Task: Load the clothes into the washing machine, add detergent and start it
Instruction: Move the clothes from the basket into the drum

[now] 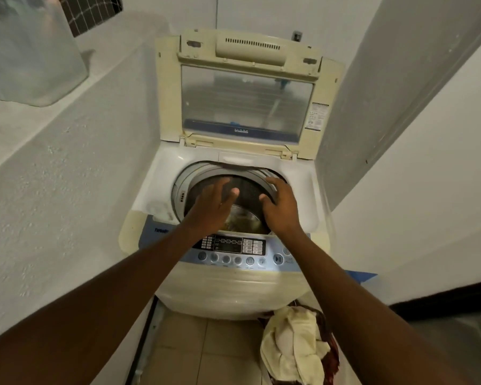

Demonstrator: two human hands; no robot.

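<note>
— While the lid (pixel 245 90) stands up, where are we?
— Loading. Both hands, left hand (pixel 211 209) and right hand (pixel 282 207), hover over the drum (pixel 203 176), fingers spread, empty.
— Clothes?
— Clothes (pixel 292 345) heaped on the floor, five o'clock of the washing machine (pixel 233 287). Reach down next.

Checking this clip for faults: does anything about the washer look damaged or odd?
Yes. The raised lid has a cracked, chipped frame at its lower-left corner by the hinge, and the washing machine's casing is unevenly yellowed. Nothing looks spilled.

Both arms outstretched, left hand (pixel 215 206) and right hand (pixel 281 206) empty, fingers spread.
</note>
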